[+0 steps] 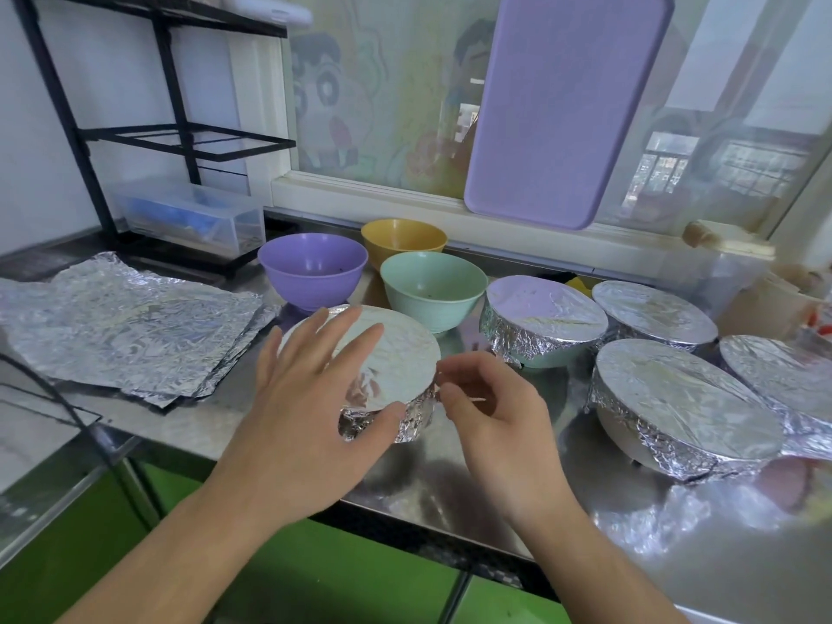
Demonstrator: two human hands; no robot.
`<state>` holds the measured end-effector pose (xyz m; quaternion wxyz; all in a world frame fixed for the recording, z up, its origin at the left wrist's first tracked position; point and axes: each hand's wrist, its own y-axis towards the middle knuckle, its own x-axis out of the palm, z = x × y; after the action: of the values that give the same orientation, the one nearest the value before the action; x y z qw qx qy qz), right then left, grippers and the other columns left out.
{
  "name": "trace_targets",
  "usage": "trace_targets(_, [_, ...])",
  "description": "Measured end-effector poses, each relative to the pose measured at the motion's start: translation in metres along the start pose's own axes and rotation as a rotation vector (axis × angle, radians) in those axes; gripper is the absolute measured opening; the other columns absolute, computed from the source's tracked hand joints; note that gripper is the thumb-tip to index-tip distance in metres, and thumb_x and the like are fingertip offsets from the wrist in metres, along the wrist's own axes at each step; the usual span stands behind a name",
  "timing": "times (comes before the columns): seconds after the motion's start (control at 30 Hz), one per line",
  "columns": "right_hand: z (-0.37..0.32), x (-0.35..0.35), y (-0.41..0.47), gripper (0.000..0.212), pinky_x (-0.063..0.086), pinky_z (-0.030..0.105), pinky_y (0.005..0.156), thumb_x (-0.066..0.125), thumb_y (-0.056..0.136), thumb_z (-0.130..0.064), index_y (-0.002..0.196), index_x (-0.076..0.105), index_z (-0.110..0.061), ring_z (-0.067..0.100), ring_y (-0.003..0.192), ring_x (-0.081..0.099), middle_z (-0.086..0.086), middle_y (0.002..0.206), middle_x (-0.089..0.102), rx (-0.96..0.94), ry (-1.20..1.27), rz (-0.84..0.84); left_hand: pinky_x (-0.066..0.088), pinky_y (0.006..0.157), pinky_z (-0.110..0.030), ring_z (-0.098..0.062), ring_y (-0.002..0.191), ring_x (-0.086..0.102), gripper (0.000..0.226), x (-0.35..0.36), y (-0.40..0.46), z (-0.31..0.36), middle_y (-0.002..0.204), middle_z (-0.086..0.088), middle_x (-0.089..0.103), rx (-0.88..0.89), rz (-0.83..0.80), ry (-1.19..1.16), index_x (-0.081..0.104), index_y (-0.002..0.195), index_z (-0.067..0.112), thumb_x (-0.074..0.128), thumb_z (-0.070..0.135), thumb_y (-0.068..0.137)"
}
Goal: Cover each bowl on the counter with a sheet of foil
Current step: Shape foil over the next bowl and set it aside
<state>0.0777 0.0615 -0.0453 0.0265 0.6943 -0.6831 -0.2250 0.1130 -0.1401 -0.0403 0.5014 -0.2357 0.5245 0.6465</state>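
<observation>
Foil-wrapped bowl [382,367] sits on the tabletop [450,479] just in front of the green bowl [432,288]. Left hand [310,398] is laid spread on it; right hand [486,407], loosely curled, is at its right rim.

Left hand [310,398] flat on foil-covered bowl [396,353] — right hand [490,407] pinching its rim.

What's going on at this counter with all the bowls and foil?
A person is covering bowls with foil. The left hand lies spread over the foil-topped bowl at the counter's front edge, while the right hand works at the foil by its rim. Four covered bowls sit to the right. The purple bowl, yellow bowl and green bowl behind are not yet covered. A stack of foil sheets waits on the left.
</observation>
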Motion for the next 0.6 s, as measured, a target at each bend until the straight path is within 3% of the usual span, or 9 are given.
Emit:
trace_targets(0.1, [0.000,0.004,-0.004,0.030,0.060,0.035,0.081,0.078,0.088,-0.007,0.105,0.062,-0.026,0.011,0.088,0.071,-0.008,0.097,0.072,0.044,0.048,-0.085,-0.003,0.131,-0.050,-0.004,0.159,0.004,0.083,0.002,0.001,0.000,0.171,0.023,0.011,-0.003,-0.014,0.029,0.033,0.161,0.040,0.035,0.080,0.089])
trace_targets(0.23, [0.001,0.011,-0.007,0.044,0.061,0.032,0.076,0.087,0.082,-0.013,0.107,0.051,-0.023,0.008,0.088,0.070,-0.007,0.100,0.068,0.080,-0.016,-0.129,-0.003,0.130,-0.053,-0.004,0.159,0.000,0.083,0.005,0.000,-0.001,0.173,0.018,0.009,0.018,-0.055,0.101,0.029,0.164,0.038,0.029,0.078,0.091])
trace_targets(0.43, [0.009,0.018,-0.002,0.028,0.059,0.027,0.071,0.087,0.082,-0.018,0.092,0.062,-0.022,0.007,0.081,0.072,-0.005,0.086,0.075,0.106,-0.119,-0.090,-0.004,0.130,-0.051,-0.004,0.159,0.000,0.081,0.004,-0.001,-0.005,0.174,0.013,0.009,0.040,-0.069,0.127,0.023,0.165,0.035,0.027,0.075,0.095])
trace_targets(0.5, [0.011,0.018,-0.002,0.020,0.053,0.017,0.066,0.085,0.084,-0.019,0.085,0.065,-0.023,0.004,0.078,0.071,-0.007,0.083,0.075,0.112,-0.150,-0.073,-0.001,0.131,-0.052,-0.006,0.159,0.005,0.079,0.004,-0.001,-0.005,0.173,0.011,0.013,0.046,-0.070,0.131,0.025,0.165,0.033,0.028,0.073,0.096])
trace_targets(0.6, [0.016,0.019,-0.002,0.020,0.049,0.013,0.067,0.082,0.087,-0.020,0.075,0.066,-0.023,0.004,0.083,0.068,-0.011,0.086,0.069,-0.015,-0.294,-0.031,0.002,0.131,-0.053,-0.006,0.158,0.008,0.078,0.003,-0.002,-0.005,0.173,0.011,0.015,0.052,-0.072,0.137,0.027,0.164,0.031,0.027,0.072,0.098])
